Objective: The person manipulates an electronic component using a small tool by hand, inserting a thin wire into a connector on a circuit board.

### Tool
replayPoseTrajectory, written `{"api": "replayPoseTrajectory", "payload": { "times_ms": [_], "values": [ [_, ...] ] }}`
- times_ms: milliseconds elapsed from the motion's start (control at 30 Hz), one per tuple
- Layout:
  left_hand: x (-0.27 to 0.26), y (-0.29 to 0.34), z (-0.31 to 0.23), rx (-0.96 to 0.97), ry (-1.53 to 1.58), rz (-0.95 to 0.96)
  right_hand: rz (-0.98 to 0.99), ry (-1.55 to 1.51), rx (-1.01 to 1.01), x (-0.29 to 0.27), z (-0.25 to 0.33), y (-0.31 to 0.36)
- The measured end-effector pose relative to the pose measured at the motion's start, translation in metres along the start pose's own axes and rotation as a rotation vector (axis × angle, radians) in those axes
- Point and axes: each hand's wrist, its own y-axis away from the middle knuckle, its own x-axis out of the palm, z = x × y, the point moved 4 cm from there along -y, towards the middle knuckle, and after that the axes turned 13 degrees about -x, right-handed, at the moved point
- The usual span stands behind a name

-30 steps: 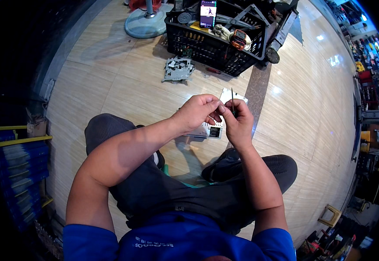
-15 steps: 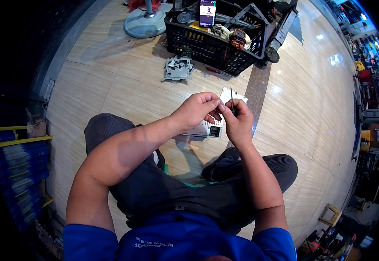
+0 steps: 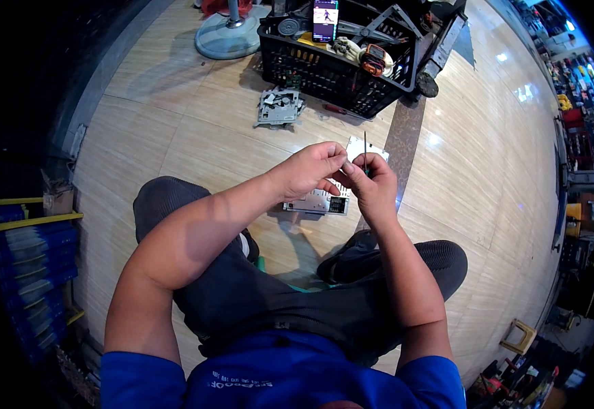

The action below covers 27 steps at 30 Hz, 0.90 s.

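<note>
My left hand point(image 3: 310, 172) and my right hand point(image 3: 376, 189) meet fingertip to fingertip in front of me. Thumb and fingers of the left are pinched together; whatever lies between them is too small or hidden to make out. A slim screwdriver point(image 3: 365, 142) is gripped in my right hand, its thin dark shaft pointing away from me and its handle mostly covered by the fingers. Beneath both hands a silvery metal housing point(image 3: 302, 205) with slots and a dark patch lies on the floor, its middle hidden by them.
Beyond the housing lies a grey metal mechanism point(image 3: 280, 109). A black plastic crate point(image 3: 310, 78) behind it carries a phone point(image 3: 325, 24) and an orange-edged multimeter point(image 3: 373, 60). A red-handled tool point(image 3: 335, 109) rests by the crate. Blue drawers point(image 3: 38, 273) stand left.
The screwdriver's shaft has swung slightly and points a little farther away from me. My left hand has shifted up a touch; both hands remain together over the housing.
</note>
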Motion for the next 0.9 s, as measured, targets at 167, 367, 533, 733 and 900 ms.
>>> {"api": "replayPoseTrajectory", "payload": {
  "times_ms": [167, 367, 533, 733, 900],
  "values": [
    [-0.002, -0.001, 0.002, -0.026, -0.007, 0.036, 0.022, -0.068, 0.040, 0.001, -0.004, 0.000],
    [-0.003, -0.004, 0.004, -0.039, -0.005, 0.026, 0.045, 0.054, -0.092, 0.003, 0.007, 0.001],
    [-0.004, -0.006, 0.006, -0.065, -0.103, -0.146, 0.103, 0.384, -0.336, 0.008, 0.020, 0.003],
    [-0.005, -0.005, 0.008, -0.077, -0.200, -0.259, 0.164, 0.608, -0.549, 0.014, 0.029, 0.003],
    [-0.001, -0.005, 0.006, -0.097, -0.192, -0.258, 0.198, 0.672, -0.593, 0.012, 0.027, 0.004]
  ]
}}
